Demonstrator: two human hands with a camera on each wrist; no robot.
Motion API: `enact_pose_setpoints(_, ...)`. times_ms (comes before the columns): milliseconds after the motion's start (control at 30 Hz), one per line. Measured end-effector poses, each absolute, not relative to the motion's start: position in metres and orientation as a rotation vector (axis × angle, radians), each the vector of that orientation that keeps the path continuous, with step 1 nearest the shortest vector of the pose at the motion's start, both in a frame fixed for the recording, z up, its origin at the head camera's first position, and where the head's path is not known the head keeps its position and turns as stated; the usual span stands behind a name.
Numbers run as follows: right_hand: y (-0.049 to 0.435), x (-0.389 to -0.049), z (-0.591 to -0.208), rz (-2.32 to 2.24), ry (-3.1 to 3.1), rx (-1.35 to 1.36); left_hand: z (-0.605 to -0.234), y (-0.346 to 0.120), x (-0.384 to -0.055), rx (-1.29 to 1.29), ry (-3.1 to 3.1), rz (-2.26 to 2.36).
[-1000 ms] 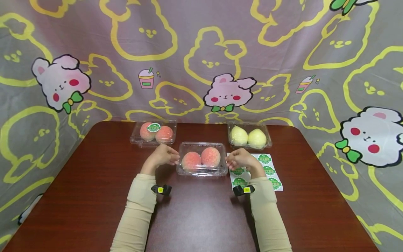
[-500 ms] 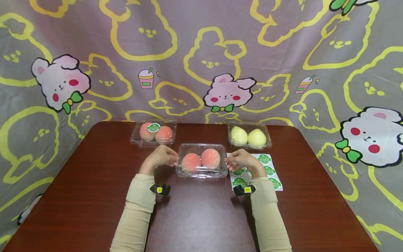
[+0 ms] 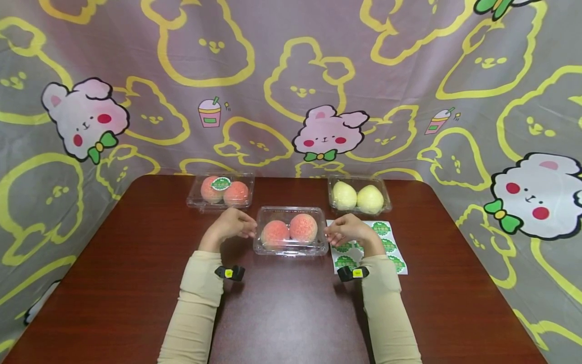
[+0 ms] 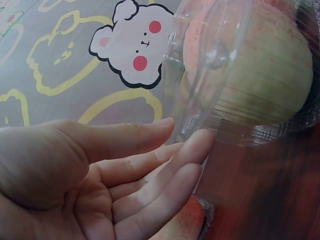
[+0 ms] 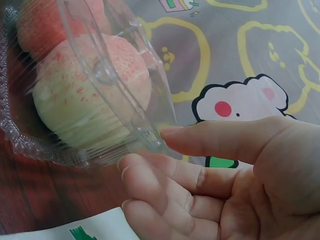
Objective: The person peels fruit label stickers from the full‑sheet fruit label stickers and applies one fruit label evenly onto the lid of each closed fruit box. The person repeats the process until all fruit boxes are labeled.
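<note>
A clear plastic clamshell box (image 3: 291, 249) holding two pink peaches (image 3: 303, 228) is at the middle of the table. At its left end, my left hand (image 3: 234, 225) pinches the rim between thumb and fingertips; the left wrist view shows the box's edge (image 4: 220, 60) by these fingertips. My right hand (image 3: 350, 230) does the same at the right end. In the right wrist view, the thumb tip meets the box's corner (image 5: 145, 132), with bent fingers below it. Whether the box rests fully on the table is unclear. No sticker shows on its lid.
At the back left stands another peach box (image 3: 195, 202) with a round green sticker (image 3: 221, 183) on its lid. A box of two pale yellow fruits (image 3: 370, 199) stands back right. Beneath my right hand lies a white sheet of green stickers (image 3: 402, 268). Patterned cloth (image 3: 254, 91) surrounds the brown table (image 3: 113, 283).
The middle box has shifted very slightly toward me. Both hands have stayed at its ends, moving only a little; the other boxes stand as before.
</note>
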State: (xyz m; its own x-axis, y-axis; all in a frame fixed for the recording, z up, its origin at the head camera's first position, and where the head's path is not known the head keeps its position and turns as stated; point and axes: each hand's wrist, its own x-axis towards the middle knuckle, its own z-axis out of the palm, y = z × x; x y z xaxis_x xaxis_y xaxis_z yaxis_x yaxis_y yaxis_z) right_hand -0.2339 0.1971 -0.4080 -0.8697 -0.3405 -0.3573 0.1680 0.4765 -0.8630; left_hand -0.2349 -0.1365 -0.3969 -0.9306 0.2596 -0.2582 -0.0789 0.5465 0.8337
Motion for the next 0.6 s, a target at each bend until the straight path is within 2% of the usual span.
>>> enact_pose_setpoints(600, 0.216, -0.231, -0.398, -1.437, 2.335, -0.042, -0.396, -0.137, -0.235, 0.175, 2.497, 1.39)
